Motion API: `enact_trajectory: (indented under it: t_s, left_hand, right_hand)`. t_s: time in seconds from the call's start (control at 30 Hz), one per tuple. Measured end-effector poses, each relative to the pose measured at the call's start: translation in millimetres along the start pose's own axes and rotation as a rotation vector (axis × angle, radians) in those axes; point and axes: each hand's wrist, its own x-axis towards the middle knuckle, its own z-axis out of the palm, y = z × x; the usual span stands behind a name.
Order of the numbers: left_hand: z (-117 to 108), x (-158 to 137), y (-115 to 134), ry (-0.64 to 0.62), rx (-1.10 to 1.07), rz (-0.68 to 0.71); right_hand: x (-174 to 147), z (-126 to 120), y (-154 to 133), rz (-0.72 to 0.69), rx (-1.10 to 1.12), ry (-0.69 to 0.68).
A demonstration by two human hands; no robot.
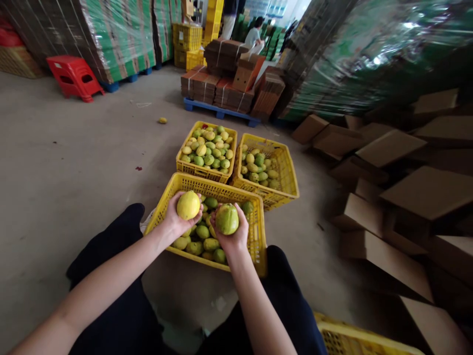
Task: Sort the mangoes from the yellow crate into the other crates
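My left hand [176,217] is closed around a round yellow lemon-like fruit [188,205], its upper side facing me. In my right hand [239,232] lies a larger, green lemon-like fruit [226,219] with some yellow on it, fingers curled around it. Both hands are raised over a yellow plastic crate [168,193] between my knees. Green and yellowish fruits [202,232] of the same sort cover the crate's bottom, partly hidden by my hands and wrists.
Beyond stand a full yellow crate of fruit [209,148] and a partly filled crate [286,170]. Cardboard boxes [388,207] are heaped at the right. Flattened cartons [199,86] rest on a blue pallet [220,111]. A red stool [76,78] and one stray fruit [162,120] are leftward. A person [254,37] sits far back.
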Motion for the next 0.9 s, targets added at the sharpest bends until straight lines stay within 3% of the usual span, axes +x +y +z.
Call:
enact_trajectory:
  t_s: [0.3, 0.6, 0.9]
  left_hand:
    - [-3, 8, -1, -0.051, -0.119, 0.0]
    - [-4, 13, -2, 0.028, -0.114, 0.051]
    - [-3, 16, -6, -0.037, -0.031, 0.137]
  right_hand:
    - [3, -7, 1, 0.014, -0.015, -0.06]
    - [1, 0, 5, 0.092, -0.025, -0.047]
    - [-14, 7, 2, 0.102, -0.045, -0.2]
